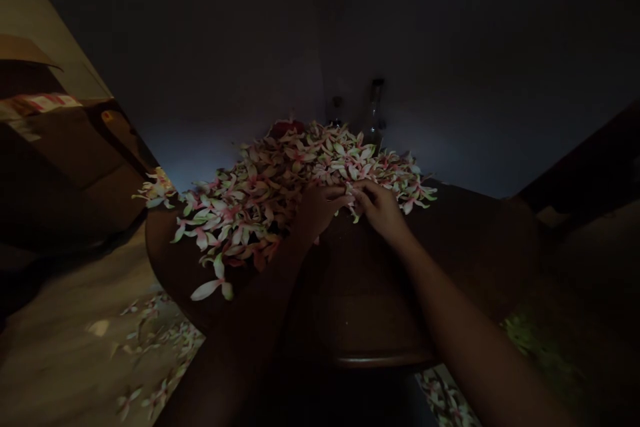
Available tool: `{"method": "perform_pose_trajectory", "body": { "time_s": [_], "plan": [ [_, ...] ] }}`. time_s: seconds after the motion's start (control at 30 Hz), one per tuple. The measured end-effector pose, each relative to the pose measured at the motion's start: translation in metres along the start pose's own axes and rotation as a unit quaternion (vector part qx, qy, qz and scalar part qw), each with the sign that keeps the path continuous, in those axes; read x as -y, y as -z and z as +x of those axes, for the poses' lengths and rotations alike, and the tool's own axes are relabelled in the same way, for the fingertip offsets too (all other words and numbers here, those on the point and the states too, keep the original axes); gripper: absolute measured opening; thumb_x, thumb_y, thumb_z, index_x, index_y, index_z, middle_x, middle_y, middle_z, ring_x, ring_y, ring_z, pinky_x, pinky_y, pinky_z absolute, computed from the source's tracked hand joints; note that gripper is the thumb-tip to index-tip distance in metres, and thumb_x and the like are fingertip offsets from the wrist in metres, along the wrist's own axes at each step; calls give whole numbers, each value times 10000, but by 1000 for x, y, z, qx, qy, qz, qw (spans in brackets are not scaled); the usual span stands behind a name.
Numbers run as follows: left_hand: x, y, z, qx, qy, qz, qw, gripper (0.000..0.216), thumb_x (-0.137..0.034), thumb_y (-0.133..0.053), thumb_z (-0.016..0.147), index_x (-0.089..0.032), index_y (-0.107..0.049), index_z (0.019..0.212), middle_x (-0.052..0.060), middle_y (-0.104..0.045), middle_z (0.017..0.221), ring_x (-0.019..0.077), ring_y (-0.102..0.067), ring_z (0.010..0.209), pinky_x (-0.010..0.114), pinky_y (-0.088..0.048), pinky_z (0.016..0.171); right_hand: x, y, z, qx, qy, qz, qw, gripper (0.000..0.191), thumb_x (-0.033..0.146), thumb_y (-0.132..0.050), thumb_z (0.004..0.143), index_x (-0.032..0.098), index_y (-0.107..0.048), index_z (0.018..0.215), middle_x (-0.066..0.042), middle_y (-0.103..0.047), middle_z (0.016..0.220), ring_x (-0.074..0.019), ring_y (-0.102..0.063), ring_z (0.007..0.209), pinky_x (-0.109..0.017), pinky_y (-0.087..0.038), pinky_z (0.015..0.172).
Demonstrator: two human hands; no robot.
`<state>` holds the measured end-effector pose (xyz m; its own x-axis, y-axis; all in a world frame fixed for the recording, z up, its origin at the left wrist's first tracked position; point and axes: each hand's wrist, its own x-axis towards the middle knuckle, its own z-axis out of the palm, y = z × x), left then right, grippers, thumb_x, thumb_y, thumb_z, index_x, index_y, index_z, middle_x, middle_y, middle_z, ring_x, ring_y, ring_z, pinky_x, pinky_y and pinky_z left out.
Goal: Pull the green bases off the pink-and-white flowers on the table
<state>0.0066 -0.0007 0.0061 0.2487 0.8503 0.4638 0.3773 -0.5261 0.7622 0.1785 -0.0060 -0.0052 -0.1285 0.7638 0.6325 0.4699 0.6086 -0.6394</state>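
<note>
A large heap of pink, white and green flowers (280, 180) covers the far half of a round dark wooden table (360, 307). My left hand (316, 208) rests at the heap's near edge with its fingers curled, pinching something small. My right hand (381, 207) meets it from the right, fingers bent onto a flower (354, 195) between the two hands. What exactly each hand grips is too dim to make out.
A glass bottle (375, 110) and a smaller dark jar (336, 110) stand behind the heap against the wall. Loose flowers (155, 340) lie scattered on the floor at left and below the table. Cardboard boxes (55, 147) stand at the left.
</note>
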Motion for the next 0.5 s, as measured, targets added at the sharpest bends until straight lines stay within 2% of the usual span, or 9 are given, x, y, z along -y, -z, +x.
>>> {"method": "perform_pose_trajectory", "body": {
  "time_s": [0.1,0.2,0.3,0.37,0.5],
  "plan": [
    [3,1,2,-26,24,5,999,308,-426,-579,854,-184,-749,768,-14,-649,659,139,-586,675,225,-409,647,3,-1,-1,0,0,0,1000,298,457,-509,936,194,-651,933,-12,-629,756,-161,-574,697,-278,-439,673],
    [10,4,6,-94,75,-25,992,340,-432,-581,837,-165,-673,648,-10,-567,586,136,-548,618,230,-395,595,12,-2,-4,-41,-8,13,999,279,463,-525,932,203,-628,922,-14,-619,757,-163,-574,693,-280,-446,646],
    [15,5,8,-177,140,-138,964,290,-416,-613,806,-159,-673,686,15,-594,617,141,-564,602,232,-412,564,31,-1,-8,-107,8,36,994,226,427,-528,942,216,-605,909,-7,-595,751,-153,-556,671,-283,-443,618],
    [15,4,9,-201,159,-197,946,279,-413,-615,803,-157,-681,716,29,-612,639,142,-575,596,233,-421,552,49,-1,-12,-156,33,32,987,177,375,-540,945,219,-603,890,-2,-588,754,-148,-554,685,-290,-447,641],
    [11,2,9,-221,159,-189,943,273,-388,-603,811,-163,-642,661,4,-555,586,127,-541,564,223,-384,531,87,5,-31,-239,89,36,966,77,257,-533,953,234,-603,931,5,-581,792,-132,-545,671,-297,-441,640]
  ]
}}
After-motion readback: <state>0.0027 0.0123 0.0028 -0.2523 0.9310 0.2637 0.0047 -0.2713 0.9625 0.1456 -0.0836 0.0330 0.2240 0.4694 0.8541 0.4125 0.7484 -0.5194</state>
